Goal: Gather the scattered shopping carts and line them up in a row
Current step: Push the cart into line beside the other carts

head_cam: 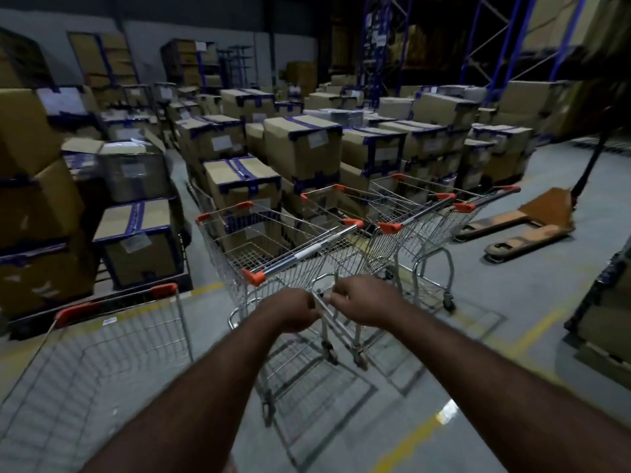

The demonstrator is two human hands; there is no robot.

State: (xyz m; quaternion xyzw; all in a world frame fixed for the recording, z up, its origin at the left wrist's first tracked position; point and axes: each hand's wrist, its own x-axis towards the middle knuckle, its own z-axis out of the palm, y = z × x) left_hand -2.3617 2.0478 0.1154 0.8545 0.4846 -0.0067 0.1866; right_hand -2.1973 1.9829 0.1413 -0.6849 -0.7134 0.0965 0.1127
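Three wire shopping carts with orange corner caps stand side by side in the middle of the floor: a left cart (273, 247), a middle cart (386, 213) and a right cart (454, 213). A fourth cart (102, 353) stands apart at the lower left, its basket nearest to me. My left hand (293, 314) and my right hand (358, 302) are both closed on a chrome frame tube (321, 303) low down between the left and middle carts. I cannot tell which of the two carts the tube belongs to.
Stacked cardboard boxes with blue tape (300, 145) fill the space behind and left of the carts. An orange pallet jack (532, 227) lies on the floor to the right. Blue racking (478, 46) rises at the back right. Wrapped goods (607, 319) sit at the right edge. Yellow lines (543, 326) mark the floor.
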